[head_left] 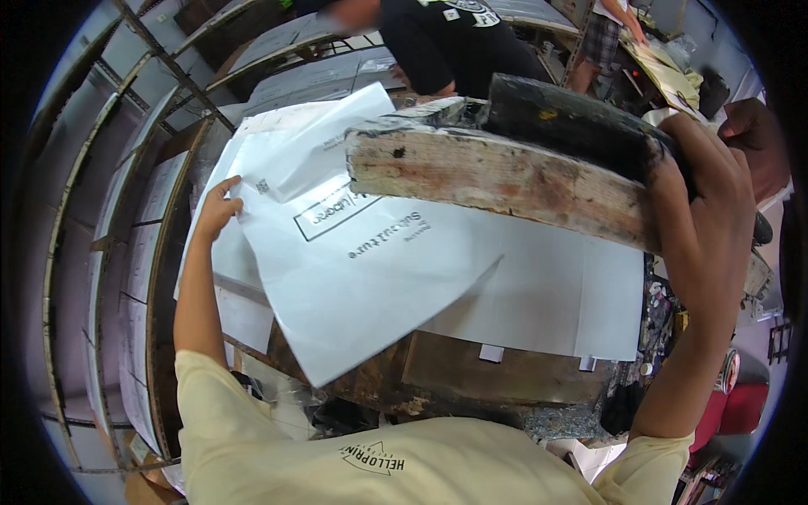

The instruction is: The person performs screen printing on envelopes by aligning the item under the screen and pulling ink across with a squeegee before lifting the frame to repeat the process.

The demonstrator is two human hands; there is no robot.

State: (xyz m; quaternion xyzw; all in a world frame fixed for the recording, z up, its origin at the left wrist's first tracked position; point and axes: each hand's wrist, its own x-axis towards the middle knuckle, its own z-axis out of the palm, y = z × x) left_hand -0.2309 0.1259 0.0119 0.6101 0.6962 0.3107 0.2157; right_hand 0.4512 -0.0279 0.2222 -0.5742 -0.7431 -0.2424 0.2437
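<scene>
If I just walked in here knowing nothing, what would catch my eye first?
Probably the big, worn piece of wood with a dark strip along its top, raised across the upper right in the person's right hand. Next, the white sheet with dark print, slanting across the middle, with the left hand at its left edge. Behind, someone in a black shirt leans in at the top.

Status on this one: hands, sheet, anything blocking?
Left hand at left edge of white printed sheet, grip unclear. Right hand gripping wooden frame. Frame blocks view of some print.
</scene>
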